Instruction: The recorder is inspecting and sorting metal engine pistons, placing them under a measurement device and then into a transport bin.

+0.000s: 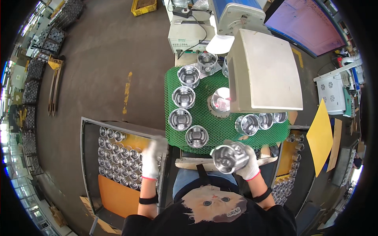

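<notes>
My right hand (249, 168), in a white knit glove with a red cuff, is closed on a shiny metal piston (226, 159) just in front of the green mat's near edge. The piston's hollow end faces up and to the left; a second piston may be beside it, but the overlap is unclear. My left hand (150, 163), gloved the same way, is over the inner edge of the left-hand bin (83, 149). Motion smears its fingers and a grey shape at them. Several pistons stand on the green mesh mat (204, 106), and one piston (221, 99) stands under the machine head, with pinkish light on it.
The pale boxy machine head (265, 72) overhangs the mat. Behind stand a control box (189, 36) with cables and a monitor (305, 25). Many pistons fill the left bin, beside an orange sheet (118, 195). Another bin (286, 159) with pistons is at my right, near a yellow sheet (319, 137).
</notes>
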Available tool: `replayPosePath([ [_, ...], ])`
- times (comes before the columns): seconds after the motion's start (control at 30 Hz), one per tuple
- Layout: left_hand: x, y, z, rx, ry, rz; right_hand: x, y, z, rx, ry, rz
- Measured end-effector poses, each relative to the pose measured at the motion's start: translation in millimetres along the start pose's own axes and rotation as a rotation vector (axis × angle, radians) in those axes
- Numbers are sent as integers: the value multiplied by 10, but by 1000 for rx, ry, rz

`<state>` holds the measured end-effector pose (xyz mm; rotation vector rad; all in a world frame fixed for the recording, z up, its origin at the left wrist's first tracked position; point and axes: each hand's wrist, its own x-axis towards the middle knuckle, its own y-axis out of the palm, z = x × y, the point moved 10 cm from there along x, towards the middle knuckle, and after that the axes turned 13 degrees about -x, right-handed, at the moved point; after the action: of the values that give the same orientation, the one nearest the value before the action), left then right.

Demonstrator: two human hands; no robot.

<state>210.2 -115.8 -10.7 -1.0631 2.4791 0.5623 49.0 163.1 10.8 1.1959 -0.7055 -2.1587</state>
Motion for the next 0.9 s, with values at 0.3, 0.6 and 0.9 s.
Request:
replayPosePath([
  [0.3, 741, 2698, -764, 1085, 736, 402, -209, -304, 199, -17, -34, -109],
  [0.6, 1254, 2749, -461, 801, 457, 393, 41, -644, 641, -169, -108, -367],
  [0.9, 395, 739, -827, -166, 291, 170, 1296, 567, 1371, -1697, -813, -369],
])
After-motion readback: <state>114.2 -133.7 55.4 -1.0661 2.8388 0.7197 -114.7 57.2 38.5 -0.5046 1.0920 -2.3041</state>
